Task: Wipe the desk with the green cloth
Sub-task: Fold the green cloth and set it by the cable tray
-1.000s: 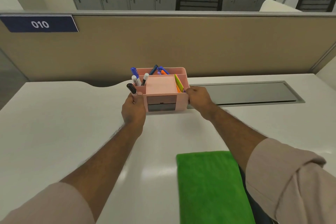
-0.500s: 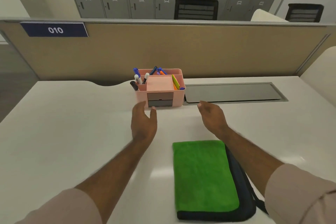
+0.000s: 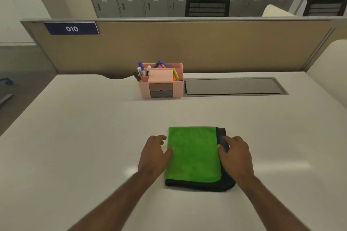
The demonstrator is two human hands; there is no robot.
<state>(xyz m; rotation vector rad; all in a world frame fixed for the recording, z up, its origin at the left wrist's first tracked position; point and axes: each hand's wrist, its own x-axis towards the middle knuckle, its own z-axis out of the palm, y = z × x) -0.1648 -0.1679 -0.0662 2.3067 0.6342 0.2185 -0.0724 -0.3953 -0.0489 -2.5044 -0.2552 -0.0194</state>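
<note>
The green cloth [image 3: 193, 154], folded with a dark underside showing at its right and near edges, lies flat on the white desk [image 3: 75, 137] in front of me. My left hand [image 3: 154, 154] rests at the cloth's left edge, fingers apart, thumb touching the fabric. At the cloth's right edge sits my right hand [image 3: 235, 155], its fingers on the dark border. Neither hand has lifted the cloth.
A pink desk organizer [image 3: 160, 80] with pens and sticky notes stands at the back of the desk, beside a grey cable-tray lid [image 3: 232, 86]. A tan partition [image 3: 187, 47] with a "010" label closes off the far edge. Lockers and chairs stand beyond.
Both hands let go of the pink organizer, left it at the back of the desk, and drew back to the two sides of the green cloth.
</note>
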